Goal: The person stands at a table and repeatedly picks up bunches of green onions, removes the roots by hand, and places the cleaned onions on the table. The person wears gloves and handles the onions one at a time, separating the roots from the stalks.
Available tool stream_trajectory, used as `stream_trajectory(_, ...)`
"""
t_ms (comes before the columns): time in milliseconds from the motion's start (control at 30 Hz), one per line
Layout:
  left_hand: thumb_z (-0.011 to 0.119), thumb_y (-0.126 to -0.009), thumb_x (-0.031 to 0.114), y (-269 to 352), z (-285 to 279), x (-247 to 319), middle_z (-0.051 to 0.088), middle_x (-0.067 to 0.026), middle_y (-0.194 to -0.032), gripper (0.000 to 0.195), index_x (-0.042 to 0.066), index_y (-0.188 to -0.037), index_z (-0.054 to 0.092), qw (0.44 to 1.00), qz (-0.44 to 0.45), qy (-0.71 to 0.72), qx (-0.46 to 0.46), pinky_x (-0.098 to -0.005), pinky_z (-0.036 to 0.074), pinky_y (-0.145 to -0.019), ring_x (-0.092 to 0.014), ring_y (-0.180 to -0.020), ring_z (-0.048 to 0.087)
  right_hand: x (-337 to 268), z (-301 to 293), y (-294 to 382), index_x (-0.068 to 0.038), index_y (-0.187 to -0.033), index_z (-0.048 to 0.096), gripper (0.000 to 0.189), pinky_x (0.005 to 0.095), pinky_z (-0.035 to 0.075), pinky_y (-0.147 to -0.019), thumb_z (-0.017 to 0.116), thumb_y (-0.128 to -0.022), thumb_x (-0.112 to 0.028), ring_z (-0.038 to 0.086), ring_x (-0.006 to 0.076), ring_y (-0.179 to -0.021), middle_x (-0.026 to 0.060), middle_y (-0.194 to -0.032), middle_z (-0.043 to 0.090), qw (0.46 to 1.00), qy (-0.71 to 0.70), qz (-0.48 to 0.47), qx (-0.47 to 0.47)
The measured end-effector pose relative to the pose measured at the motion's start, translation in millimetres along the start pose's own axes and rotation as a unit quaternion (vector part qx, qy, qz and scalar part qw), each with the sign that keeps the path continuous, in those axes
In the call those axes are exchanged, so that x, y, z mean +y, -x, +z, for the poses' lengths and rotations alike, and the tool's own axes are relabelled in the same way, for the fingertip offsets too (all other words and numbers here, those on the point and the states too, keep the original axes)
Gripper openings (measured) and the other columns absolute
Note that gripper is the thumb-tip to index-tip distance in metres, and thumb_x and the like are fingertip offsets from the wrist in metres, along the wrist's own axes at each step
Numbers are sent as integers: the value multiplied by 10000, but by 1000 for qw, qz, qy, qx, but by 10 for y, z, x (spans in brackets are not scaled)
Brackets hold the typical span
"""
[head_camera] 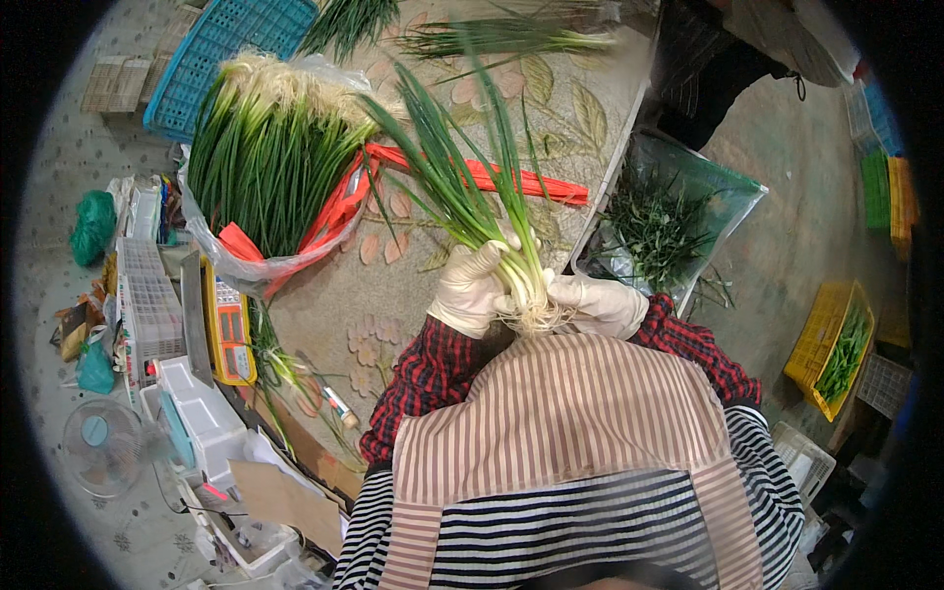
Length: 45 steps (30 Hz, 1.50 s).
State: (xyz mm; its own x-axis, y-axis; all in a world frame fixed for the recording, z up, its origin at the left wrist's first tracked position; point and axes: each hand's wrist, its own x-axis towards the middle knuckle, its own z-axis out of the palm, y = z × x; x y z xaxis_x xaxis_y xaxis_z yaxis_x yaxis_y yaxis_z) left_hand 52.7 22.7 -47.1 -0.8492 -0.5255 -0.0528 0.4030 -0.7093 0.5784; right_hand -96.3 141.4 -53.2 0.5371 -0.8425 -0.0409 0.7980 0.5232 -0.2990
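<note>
My left hand (pixel 468 287), in a whitish glove, is closed around a small bunch of scallions (pixel 509 214). The roots (pixel 538 317) hang toward my apron, and the green leaves fan out away from me. At the white ends, my right hand (pixel 601 304), also gloved, grips the bunch from the right; its fingertips are partly hidden. To the left, a large bundle of scallions (pixel 273 162) sits roots up in a clear plastic bag (pixel 243 276). Red plastic ribbon (pixel 509 181) runs from beside that bundle across the floral-patterned table surface (pixel 413 295).
More scallions (pixel 509 38) lie at the table's far side. A yellow-and-orange scale (pixel 232 328) and a marker-like tube (pixel 339 407) are at left. A blue crate (pixel 228 59) stands beyond. To the right, a bag of green trimmings (pixel 664 228) hangs by the table edge near a person's dark-clothed leg (pixel 708 88).
</note>
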Motion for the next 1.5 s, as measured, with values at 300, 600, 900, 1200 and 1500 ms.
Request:
stream_trajectory(300,505,-913,425,-57,-56,-68,531,-208,-1166,504,23,-1211,451,975,-27,-17,219,-456,411,-968,-307,-1094,523,-111,-70,-244,-50,-889,536,232,226,457,-649,713,-802,-173,572,80,-736,28,-839,609,894,332,-62,295)
stream_trajectory(600,572,-883,395,-19,-59,-82,481,-239,-1251,596,26,-1307,374,986,8,70,148,-466,371,-1001,-319,-1139,484,41,-196,-267,-65,-841,510,285,221,446,-604,770,-724,-60,545,66,-682,6,-785,592,848,400,-128,323)
stream_trajectory(900,575,-866,131,24,86,60,515,-147,-1273,496,-33,-1305,411,982,-15,-153,105,-383,341,-1040,-253,-1182,482,-52,59,-200,-25,-1149,565,295,227,425,-783,619,-884,-144,523,53,-871,-11,-981,603,918,350,-78,169)
stream_trajectory(1200,525,-930,146,47,-160,-158,572,-81,-1145,334,-3,-1226,481,990,-25,-44,131,-318,407,-935,-175,-1060,533,127,-506,-212,-67,-1015,632,245,306,467,-762,600,-859,-253,601,224,-876,81,-926,640,787,522,-193,267)
stream_trajectory(1500,575,-895,247,-29,-130,-96,519,-222,-1234,471,-39,-1249,454,993,-34,11,117,-442,371,-1017,-308,-1160,495,27,-82,-175,-26,-1028,654,246,215,470,-746,711,-799,-97,593,74,-815,7,-924,659,934,270,-104,209)
